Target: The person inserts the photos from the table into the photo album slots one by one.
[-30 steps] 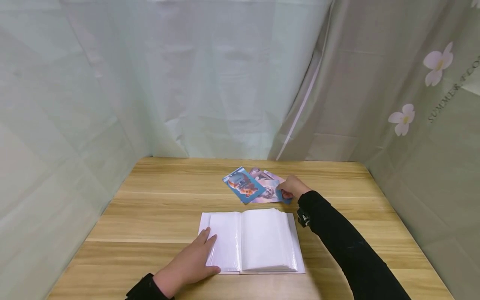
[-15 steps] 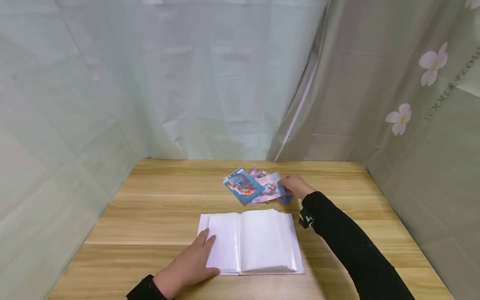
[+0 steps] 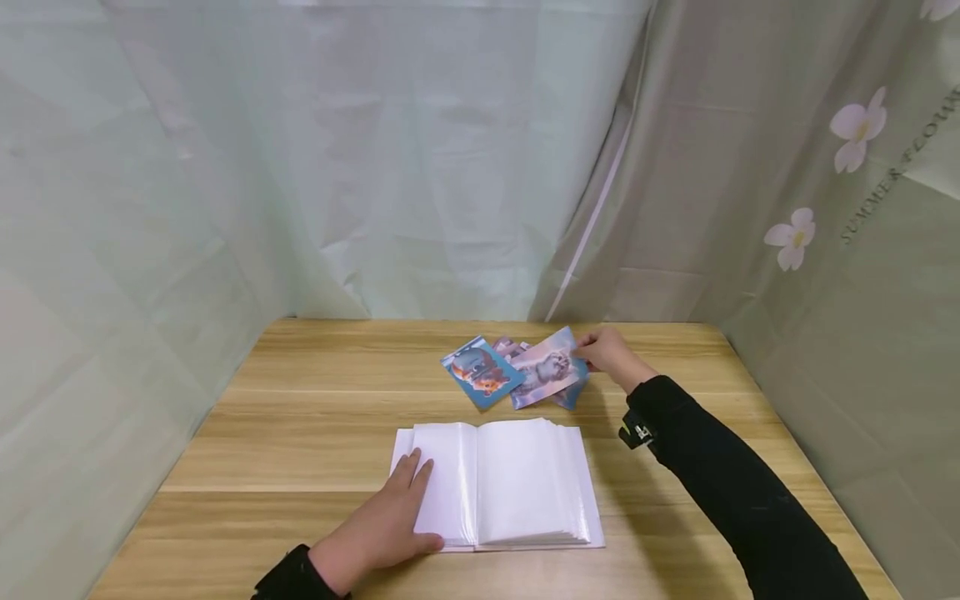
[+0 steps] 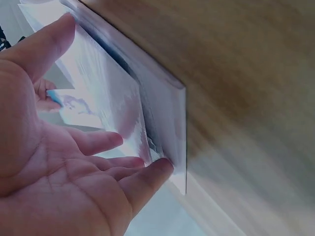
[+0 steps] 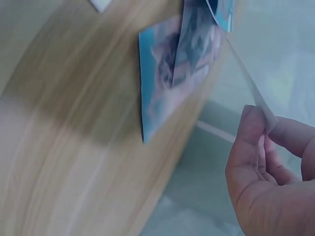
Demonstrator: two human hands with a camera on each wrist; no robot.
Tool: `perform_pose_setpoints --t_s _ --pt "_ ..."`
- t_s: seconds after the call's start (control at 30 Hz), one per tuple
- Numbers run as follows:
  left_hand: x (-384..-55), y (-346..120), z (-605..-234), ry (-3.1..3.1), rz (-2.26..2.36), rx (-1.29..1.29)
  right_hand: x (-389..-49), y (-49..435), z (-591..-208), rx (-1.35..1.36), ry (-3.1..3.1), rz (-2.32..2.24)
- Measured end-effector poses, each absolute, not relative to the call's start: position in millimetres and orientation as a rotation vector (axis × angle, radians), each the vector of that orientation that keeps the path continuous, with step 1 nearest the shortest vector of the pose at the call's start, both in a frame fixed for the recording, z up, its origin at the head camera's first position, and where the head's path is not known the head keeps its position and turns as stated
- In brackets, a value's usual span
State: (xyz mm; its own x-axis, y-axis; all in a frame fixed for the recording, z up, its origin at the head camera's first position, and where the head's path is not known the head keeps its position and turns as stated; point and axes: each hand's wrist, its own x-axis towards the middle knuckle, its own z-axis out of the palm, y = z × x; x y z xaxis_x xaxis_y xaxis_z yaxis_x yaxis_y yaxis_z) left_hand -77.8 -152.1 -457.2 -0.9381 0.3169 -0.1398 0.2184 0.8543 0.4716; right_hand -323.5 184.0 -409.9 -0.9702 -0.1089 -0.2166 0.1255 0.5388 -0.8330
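A white photo album (image 3: 525,487) lies spread on the table with blank clear-sleeved pages. My left hand (image 3: 386,521) rests on its left page near the outer edge, fingers straight and apart; in the left wrist view the fingertips touch the album's page (image 4: 113,93) and cover. Past the album, my right hand (image 3: 611,354) pinches the corner of a pink and blue picture card (image 3: 546,368) between thumb and fingers, its far end raised. In the right wrist view that card (image 5: 248,76) shows nearly edge-on.
A blue picture card (image 3: 482,372) with a cartoon elephant lies left of the held one. Under and behind are more overlapping cards (image 5: 162,69). The wooden table (image 3: 315,400) ends at pale curtains (image 3: 450,167) on the back and both sides.
The right hand has lifted the pink and blue card's right end and turned it up and to the right, uncovering part of the cards below. The left hand stays on the album.
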Motion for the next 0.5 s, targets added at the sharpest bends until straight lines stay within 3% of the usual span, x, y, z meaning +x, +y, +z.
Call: perform_pose_setpoints --t_s 0.23,0.5 --pt "-80 -151 -460 2.819 0.625 0.416 -324 206 -393 -0.121 2.708 -1.280" --pt "-84 -147 -461 2.833 0.591 0.427 -323 218 -349 -0.334 2.905 -1.059"
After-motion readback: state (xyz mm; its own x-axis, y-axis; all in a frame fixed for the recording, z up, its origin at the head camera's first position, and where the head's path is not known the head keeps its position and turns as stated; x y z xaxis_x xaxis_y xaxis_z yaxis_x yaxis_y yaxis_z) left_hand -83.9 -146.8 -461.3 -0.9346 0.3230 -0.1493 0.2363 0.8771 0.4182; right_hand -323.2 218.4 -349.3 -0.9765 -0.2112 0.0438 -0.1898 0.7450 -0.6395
